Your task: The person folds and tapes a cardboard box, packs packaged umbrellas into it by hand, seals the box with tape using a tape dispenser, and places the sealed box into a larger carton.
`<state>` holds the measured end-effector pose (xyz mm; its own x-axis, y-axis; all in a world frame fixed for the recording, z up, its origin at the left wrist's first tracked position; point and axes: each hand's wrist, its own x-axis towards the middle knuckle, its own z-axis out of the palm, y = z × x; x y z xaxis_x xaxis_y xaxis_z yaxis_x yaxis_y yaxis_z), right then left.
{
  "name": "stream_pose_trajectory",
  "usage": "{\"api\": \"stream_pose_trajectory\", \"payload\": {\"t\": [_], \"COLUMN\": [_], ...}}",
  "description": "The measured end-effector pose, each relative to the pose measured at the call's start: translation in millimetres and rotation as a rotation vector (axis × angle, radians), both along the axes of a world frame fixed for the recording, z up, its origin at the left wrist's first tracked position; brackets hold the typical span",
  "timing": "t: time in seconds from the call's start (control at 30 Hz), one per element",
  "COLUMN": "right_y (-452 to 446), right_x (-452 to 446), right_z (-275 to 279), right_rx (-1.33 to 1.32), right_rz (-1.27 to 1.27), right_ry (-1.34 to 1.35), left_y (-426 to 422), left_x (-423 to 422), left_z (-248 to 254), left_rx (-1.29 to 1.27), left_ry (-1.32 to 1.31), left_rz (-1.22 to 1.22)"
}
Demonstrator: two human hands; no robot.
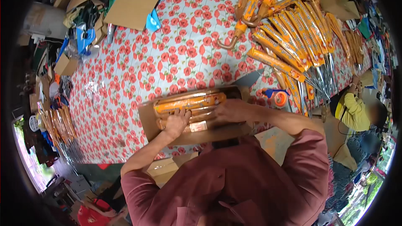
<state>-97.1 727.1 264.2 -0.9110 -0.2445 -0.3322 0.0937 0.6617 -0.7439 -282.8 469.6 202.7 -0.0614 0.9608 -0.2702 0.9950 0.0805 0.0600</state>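
Note:
A cardboard box (146,119) stands open at the table's near edge, in front of my body. Inside it lie several long orange-wrapped packages (190,102) with dark lettering, side by side. My left hand (178,122) rests on them with its fingers spread over the wrappers. At the box's right end, my right hand (232,111) reaches in over the packages, blurred. Its fingertips are partly hidden, so I cannot tell whether it grips one. A white label (199,126) shows beside the packages, near the box's near wall.
An orange tape roll (280,98) lies right of the box. Behind it, many orange-wrapped pieces with silver rods (289,37) are piled. More orange pieces (58,123) lie at the left. Cardboard sheets (134,0) stand at the back left. A person in yellow (358,109) is at the right.

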Motion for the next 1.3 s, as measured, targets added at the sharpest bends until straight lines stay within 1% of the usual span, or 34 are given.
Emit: {"api": "stream_pose_trajectory", "payload": {"t": [0.03,0.07,0.1,0.13,0.2,0.23,0.3,0.37,0.4,0.43,0.47,0.53,0.57,0.63,0.7,0.73,0.77,0.83,0.87,0.93,0.97,1.0,1.03,1.07,1.1,1.13,1.17,1.2,1.23,1.27,1.3], "right_y": [15.7,36.0,70.3,112.8,206.9,253.6,331.9,368.8,384.7,388.3,387.2,380.8,380.0,383.7,402.3,407.7,388.0,377.9,369.4,342.9,331.6,321.7,307.0,301.3,290.7,287.4,274.1,261.4,253.9,237.1,220.5], "right_x": [-16.3,-30.3,-44.9,-60.6,-73.4,-75.0,-74.2,-71.5,-71.7,-73.3,-75.1,-78.0,-77.7,-69.5,-53.1,-46.6,-48.7,-38.4,-35.1,-29.2,-25.0,-15.6,-12.2,6.7,21.0,38.4,47.7,56.8,65.4,69.6,73.1], "right_z": [32.0,51.1,36.6,21.3,25.2,9.9,-91.3,-120.6,-128.5,-132.5,-133.1,-126.0,-118.4,-105.6,-138.1,-151.4,-84.9,-71.3,-65.0,-46.5,-35.1,-26.6,-3.3,-5.6,2.6,0.2,13.8,27.0,34.0,50.9,67.1], "right_rx": [-0.128,-0.256,-0.066,0.129,0.117,0.043,0.539,0.345,0.25,0.269,0.264,0.262,0.261,0.262,0.203,0.166,-0.299,-0.454,-0.54,-0.554,-0.541,-0.378,-0.279,-0.152,-0.061,0.214,0.18,0.147,0.173,0.113,0.055], "right_rz": [-0.261,-0.52,-0.665,-0.802,-1.1,-1.277,-1.501,-1.526,-1.529,-1.521,-1.56,-1.638,-1.649,-1.672,-1.695,-1.699,-1.767,-1.8,-1.812,-1.793,-1.812,-1.807,-1.783,-1.796,-1.67,-1.542,-1.551,-1.558,-1.434,-1.465,-1.497], "right_ry": [0.087,0.177,0.423,0.664,0.521,0.361,0.627,0.385,0.26,0.189,0.197,0.21,0.169,0.078,0.256,0.344,0.336,0.509,0.593,0.761,0.757,0.697,0.672,0.549,0.597,0.687,0.633,0.579,0.732,0.678,0.624], "left_y": [3.6,11.7,24.7,41.3,83.2,106.3,168.8,231.9,274.0,322.0,366.0,461.1,505.4,571.8,600.1,601.3,602.3,587.9,578.0,557.0,549.4,535.5,506.5,467.5,435.8,404.4,361.9,306.4,261.8,222.3,175.9], "left_x": [-1.9,-5.2,-10.1,-16.0,-28.0,-29.9,-31.9,-37.1,-40.1,-36.9,-33.3,-25.7,-26.6,-15.9,-23.8,-30.0,-36.0,-52.6,-62.4,-85.3,-101.3,-117.1,-127.5,-128.0,-131.6,-134.6,-145.6,-146.3,-142.3,-142.3,-139.6], "left_z": [7.0,22.1,38.7,56.8,99.2,118.8,158.8,144.5,152.0,151.6,144.3,69.8,38.6,-18.9,-71.7,-81.9,-91.4,-91.7,-87.3,-75.5,-87.2,-75.2,-52.2,-3.9,18.4,40.7,43.4,75.5,129.6,165.0,173.9], "left_rx": [-0.086,-0.169,-0.255,-0.296,-0.369,-0.285,-0.076,0.152,0.137,0.209,0.209,0.624,0.616,0.857,0.84,0.782,0.722,0.495,0.442,0.34,0.298,0.301,0.3,0.262,0.313,0.364,0.475,0.293,0.114,-0.046,-0.011], "left_ry": [-0.075,-0.149,-0.224,-0.399,-0.744,-0.869,-1.068,-1.12,-1.08,-1.116,-1.19,-1.104,-1.025,-0.67,-0.463,-0.493,-0.52,-0.835,-0.831,-0.814,-0.923,-0.986,-1.045,-1.13,-1.134,-1.137,-1.05,-1.032,-1.036,-1.036,-1.018], "left_rz": [0.033,0.065,0.095,0.075,0.038,0.08,0.116,0.212,0.264,0.322,0.424,0.312,0.309,0.356,0.4,0.457,0.515,0.69,0.662,0.613,0.58,0.478,0.4,0.442,0.44,0.437,0.386,0.492,0.584,0.644,0.599]}}
